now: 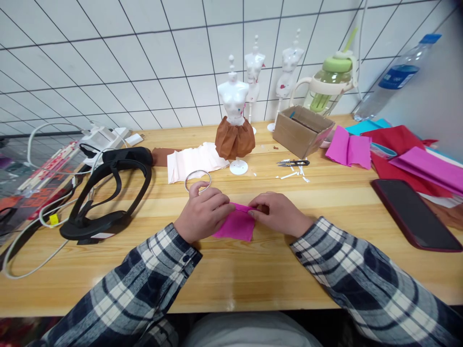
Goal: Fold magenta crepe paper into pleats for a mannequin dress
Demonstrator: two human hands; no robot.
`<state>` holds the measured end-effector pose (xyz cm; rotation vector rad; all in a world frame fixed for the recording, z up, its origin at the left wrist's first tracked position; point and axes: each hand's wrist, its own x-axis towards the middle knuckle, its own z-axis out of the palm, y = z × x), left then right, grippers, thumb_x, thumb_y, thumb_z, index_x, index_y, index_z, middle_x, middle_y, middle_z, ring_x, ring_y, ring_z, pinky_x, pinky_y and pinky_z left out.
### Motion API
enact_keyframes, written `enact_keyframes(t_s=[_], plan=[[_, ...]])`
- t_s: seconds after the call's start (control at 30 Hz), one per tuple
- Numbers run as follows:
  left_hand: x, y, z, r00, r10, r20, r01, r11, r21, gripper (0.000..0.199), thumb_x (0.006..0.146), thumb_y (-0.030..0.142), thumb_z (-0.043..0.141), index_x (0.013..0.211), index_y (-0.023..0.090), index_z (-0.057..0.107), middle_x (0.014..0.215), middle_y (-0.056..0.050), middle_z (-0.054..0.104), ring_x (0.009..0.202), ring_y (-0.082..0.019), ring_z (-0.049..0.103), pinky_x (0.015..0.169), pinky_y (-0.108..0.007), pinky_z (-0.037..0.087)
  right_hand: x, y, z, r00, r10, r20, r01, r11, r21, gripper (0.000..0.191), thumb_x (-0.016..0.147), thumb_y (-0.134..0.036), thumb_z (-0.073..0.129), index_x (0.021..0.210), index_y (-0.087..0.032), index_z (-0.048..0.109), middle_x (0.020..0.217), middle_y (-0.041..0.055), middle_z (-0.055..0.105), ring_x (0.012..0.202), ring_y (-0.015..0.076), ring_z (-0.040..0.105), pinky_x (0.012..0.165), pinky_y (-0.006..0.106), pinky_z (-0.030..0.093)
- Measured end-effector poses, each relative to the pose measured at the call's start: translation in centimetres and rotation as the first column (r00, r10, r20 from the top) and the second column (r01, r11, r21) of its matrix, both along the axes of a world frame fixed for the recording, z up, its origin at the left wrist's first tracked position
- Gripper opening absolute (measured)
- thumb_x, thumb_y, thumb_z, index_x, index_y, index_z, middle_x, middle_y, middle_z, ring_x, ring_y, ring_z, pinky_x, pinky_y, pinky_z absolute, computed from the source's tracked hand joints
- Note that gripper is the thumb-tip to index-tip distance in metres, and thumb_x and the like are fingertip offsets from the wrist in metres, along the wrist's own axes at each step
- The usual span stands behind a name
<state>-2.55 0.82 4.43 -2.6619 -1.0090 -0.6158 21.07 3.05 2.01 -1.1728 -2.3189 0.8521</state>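
A small magenta cloth (237,225) lies on the wooden table in front of me, its far edge folded over. My left hand (205,212) pinches that edge on the left, fingers closed on the cloth. At the cloth's far right corner, my right hand (280,213) has thumb and fingers closed on it. A thin metal ring (197,172) stands just beyond my left hand, close to its raised index finger. Behind it lies a pleated pale pink cloth (195,161). Past both hands, a small white dress form (234,99) wears a gathered brown skirt (235,140).
Black thread snips (294,163) lie among white scraps beyond my right hand. A cardboard box (302,130), two bare dress forms, a lidded jug (331,82) and a bottle (398,77) stand behind. A phone (415,212) and coloured cloths are right; a black headset (108,193) and cables left.
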Motion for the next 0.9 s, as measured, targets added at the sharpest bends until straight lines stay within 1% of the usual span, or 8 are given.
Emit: enact_keyframes(t_s=[0.1,0.2,0.27,0.4,0.47,0.63,0.77,0.9], plan=[[0.1,-0.1,0.2,1.0,-0.007,0.005,0.008,0.997,-0.081,0.019,0.084,0.026,0.058,0.099,0.03,0.067,0.089,0.0,0.07,0.091,-0.021,0.059,0.101,-0.05,0.023,-0.1,-0.1,-0.3,0.999,-0.048,0.001,0.048,0.999,0.023,0.011,0.085,-0.026,0.061,0.085,-0.021,0.071,0.073,-0.0011,0.067,0.065,0.0123,0.055,0.06,0.025,0.037],[0.4,-0.3,0.4,0.998,0.036,0.051,-0.023,0.972,-0.233,0.049,0.08,0.042,0.062,0.126,0.023,0.057,0.118,-0.009,0.065,0.111,-0.028,0.054,0.105,-0.051,0.023,-0.2,-0.5,0.1,0.997,-0.064,0.054,0.049,0.969,0.244,0.012,0.087,-0.025,0.059,0.086,-0.02,0.07,0.08,0.0019,0.068,0.073,0.0156,0.055,0.07,0.029,0.039],[0.7,-0.5,0.4,0.993,0.083,0.084,-0.058,0.962,-0.266,0.055,0.081,0.046,0.062,0.13,0.021,0.054,0.123,-0.011,0.063,0.115,-0.028,0.052,0.106,-0.05,0.024,-0.2,-0.8,0.7,0.993,-0.051,0.103,0.005,0.915,0.404,0.017,0.091,-0.027,0.055,0.088,-0.019,0.07,0.085,0.0045,0.069,0.079,0.0177,0.054,0.075,0.032,0.038],[1.0,-0.6,0.3,0.969,0.189,0.159,-0.152,0.964,-0.22,0.018,0.089,0.035,0.058,0.1,0.027,0.07,0.097,-0.003,0.073,0.099,-0.022,0.06,0.102,-0.049,0.024,0.0,-1.4,1.6,0.985,-0.058,0.163,-0.044,0.826,0.561,0.026,0.096,-0.029,0.046,0.091,-0.022,0.07,0.091,0.0052,0.069,0.083,0.0192,0.052,0.078,0.034,0.036],[1.0,-0.7,0.3,0.961,0.204,0.186,-0.169,0.968,-0.188,0.012,0.088,0.031,0.06,0.087,0.028,0.072,0.086,0.0,0.073,0.091,-0.02,0.061,0.099,-0.048,0.025,0.1,-1.5,1.7,0.985,-0.064,0.157,-0.043,0.801,0.597,0.026,0.097,-0.028,0.045,0.093,-0.024,0.07,0.098,0.0041,0.07,0.085,0.0195,0.052,0.079,0.035,0.035],[0.9,-0.7,0.4,0.972,0.161,0.174,-0.157,0.987,-0.034,0.008,0.086,0.029,0.064,0.086,0.032,0.071,0.079,0.005,0.072,0.084,-0.018,0.061,0.099,-0.049,0.023,-0.2,-1.6,1.5,0.992,-0.056,0.117,-0.023,0.81,0.585,0.027,0.094,-0.038,0.05,0.112,-0.025,0.067,0.107,0.0056,0.068,0.093,0.0218,0.054,0.081,0.037,0.035],[1.1,-0.3,0.2,0.955,0.231,0.185,-0.249,0.966,0.076,0.031,0.085,0.033,0.065,0.116,0.038,0.063,0.107,-0.001,0.069,0.103,-0.025,0.056,0.101,-0.05,0.024,0.2,-1.2,1.6,0.979,-0.202,0.032,0.143,0.788,0.598,0.022,0.095,-0.033,0.05,0.094,-0.029,0.072,0.092,0.003,0.069,0.088,0.0206,0.055,0.082,0.038,0.033],[1.0,-0.1,-0.2,0.894,0.319,0.314,-0.377,0.914,0.147,0.069,0.082,0.042,0.066,0.143,0.028,0.037,0.133,-0.013,0.051,0.121,-0.033,0.045,0.101,-0.049,0.03,1.3,-0.4,1.7,0.898,-0.423,-0.116,0.38,0.617,0.689,0.018,0.092,-0.035,0.054,0.091,-0.031,0.072,0.097,0.0038,0.068,0.094,0.0237,0.053,0.087,0.041,0.031]])
